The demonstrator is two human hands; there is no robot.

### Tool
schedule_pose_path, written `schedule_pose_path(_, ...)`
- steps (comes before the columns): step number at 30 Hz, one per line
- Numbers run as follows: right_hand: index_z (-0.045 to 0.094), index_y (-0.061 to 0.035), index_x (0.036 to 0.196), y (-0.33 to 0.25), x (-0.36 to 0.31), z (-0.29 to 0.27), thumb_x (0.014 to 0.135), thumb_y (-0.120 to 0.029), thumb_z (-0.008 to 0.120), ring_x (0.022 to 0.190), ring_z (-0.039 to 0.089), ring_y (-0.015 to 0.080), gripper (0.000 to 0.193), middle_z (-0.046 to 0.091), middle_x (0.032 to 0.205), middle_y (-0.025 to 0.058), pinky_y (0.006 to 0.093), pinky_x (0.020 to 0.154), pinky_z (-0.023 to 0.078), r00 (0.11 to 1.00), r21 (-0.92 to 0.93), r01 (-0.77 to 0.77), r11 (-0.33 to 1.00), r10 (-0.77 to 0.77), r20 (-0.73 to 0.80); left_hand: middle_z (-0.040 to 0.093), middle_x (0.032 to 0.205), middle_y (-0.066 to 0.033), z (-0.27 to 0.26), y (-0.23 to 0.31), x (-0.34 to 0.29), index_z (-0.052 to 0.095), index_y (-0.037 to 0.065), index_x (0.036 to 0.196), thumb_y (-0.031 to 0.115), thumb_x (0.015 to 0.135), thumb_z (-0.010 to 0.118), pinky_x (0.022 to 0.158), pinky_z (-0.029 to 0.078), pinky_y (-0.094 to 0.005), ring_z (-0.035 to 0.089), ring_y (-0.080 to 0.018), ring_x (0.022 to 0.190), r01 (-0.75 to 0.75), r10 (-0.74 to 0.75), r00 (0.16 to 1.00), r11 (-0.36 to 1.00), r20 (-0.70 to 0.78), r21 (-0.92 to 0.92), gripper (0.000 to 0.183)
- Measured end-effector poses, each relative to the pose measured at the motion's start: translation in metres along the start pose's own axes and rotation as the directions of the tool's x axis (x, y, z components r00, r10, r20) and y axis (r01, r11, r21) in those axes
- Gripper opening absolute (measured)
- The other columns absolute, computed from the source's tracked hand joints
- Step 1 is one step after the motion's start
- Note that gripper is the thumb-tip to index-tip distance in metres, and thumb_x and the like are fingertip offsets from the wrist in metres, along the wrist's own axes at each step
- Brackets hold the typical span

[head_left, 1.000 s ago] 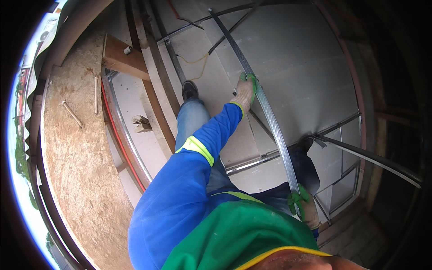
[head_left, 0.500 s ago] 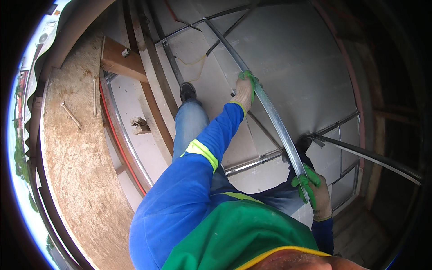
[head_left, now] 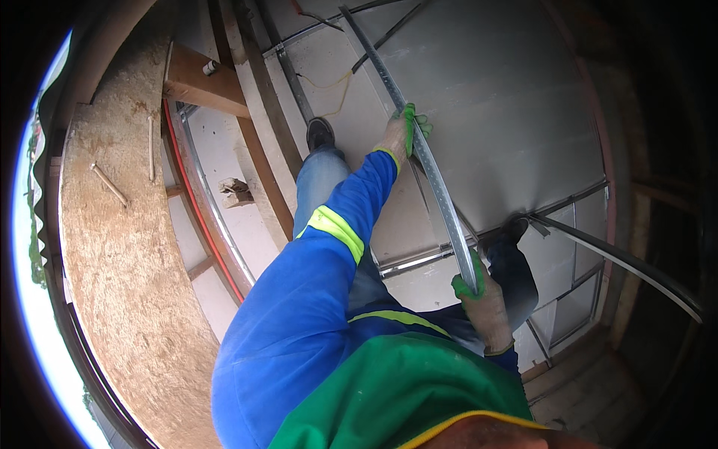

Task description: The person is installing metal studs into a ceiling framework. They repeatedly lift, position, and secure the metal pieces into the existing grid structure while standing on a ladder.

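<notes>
A long, thin galvanized metal profile (head_left: 443,200) slants from the upper middle toward my lap, above the panels. Partway along it, my left hand (head_left: 396,135), in a pale glove with green-coated fingers, is closed round the metal. My right hand (head_left: 485,305), gloved alike, grips the profile's near end, with the thumb along its side. Some fingers of both hands are hidden behind the metal. The far end reaches the top of the view, over a dark bar (head_left: 385,37).
Grey panels (head_left: 501,112) with metal framing lie below. One boot (head_left: 320,133) is beside wooden beams (head_left: 262,97), the other (head_left: 514,227) near another long profile (head_left: 613,254). At left are a wide board (head_left: 127,262) with two nail-like rods and a red cable (head_left: 187,191).
The profile's near end has swung left and up with my right hand. My left hand has shifted slightly left and up, still gripping. The view has tilted a little.
</notes>
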State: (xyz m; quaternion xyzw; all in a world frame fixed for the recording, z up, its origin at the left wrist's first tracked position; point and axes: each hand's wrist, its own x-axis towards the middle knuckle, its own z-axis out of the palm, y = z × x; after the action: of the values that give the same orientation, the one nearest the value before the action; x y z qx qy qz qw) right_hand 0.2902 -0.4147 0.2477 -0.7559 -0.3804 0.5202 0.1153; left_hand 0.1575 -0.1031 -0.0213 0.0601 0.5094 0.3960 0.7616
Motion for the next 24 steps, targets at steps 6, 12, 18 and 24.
schedule_pose_path(6, 0.039, -0.009, 0.162, -0.017, -0.009, -0.006, 0.099, -0.028, 0.069, 0.09, 0.073, 0.041, 0.073, 0.067, 0.112, 0.0231, 0.0505, 0.078, 0.06, 0.979, -0.449, 0.161, 0.879, -0.199, -0.038, 0.064, 0.095, -0.012, 0.019, 0.003, -0.014, 0.05, 0.006, 0.136, 0.035, 0.109, 0.061, 0.056, 0.06, -0.0394, 0.066, -0.0254, 0.067, -0.129, 0.138, 0.987, 0.987, -0.087, 0.099, 0.041)
schedule_pose_path(12, 0.049, -0.0068, 0.157, -0.069, -0.021, -0.034, 0.097, -0.025, 0.071, 0.09, 0.07, 0.0446, 0.067, 0.065, 0.109, 0.0256, 0.0525, 0.078, 0.058, 0.981, -0.517, 0.108, 0.849, -0.175, -0.083, 0.059, 0.096, -0.0115, 0.047, 0.036, -0.029, 0.048, 0.004, 0.133, 0.032, 0.109, 0.06, 0.058, 0.061, -0.0413, 0.063, -0.0249, 0.064, -0.059, 0.059, 0.995, 0.998, -0.076, -0.005, 0.039)
schedule_pose_path(18, 0.048, -0.0087, 0.159, -0.042, -0.026, -0.022, 0.1, -0.02, 0.069, 0.081, 0.072, 0.0317, 0.064, 0.066, 0.104, 0.0189, 0.0433, 0.07, 0.059, 0.97, -0.584, 0.123, 0.802, -0.22, -0.098, 0.057, 0.089, -0.0124, 0.042, 0.027, -0.033, 0.043, -0.001, 0.132, 0.023, 0.106, 0.059, 0.048, 0.055, -0.0382, 0.061, -0.0251, 0.057, -0.075, 0.081, 0.992, 0.995, -0.1, 0.065, 0.039)
schedule_pose_path(24, 0.062, -0.0054, 0.149, -0.056, -0.025, -0.034, 0.102, -0.013, 0.069, 0.063, 0.052, 0.0052, 0.048, 0.063, 0.087, 0.0019, 0.0219, 0.056, 0.043, 0.988, 0.393, -0.087, 0.915, 0.131, -0.084, 0.058, 0.093, -0.0108, 0.053, 0.034, -0.044, 0.043, 0.0, 0.138, 0.023, 0.102, 0.067, 0.052, 0.06, -0.0367, 0.061, -0.0203, 0.059, -0.172, 0.196, 0.978, 0.948, -0.065, 0.268, 0.05)
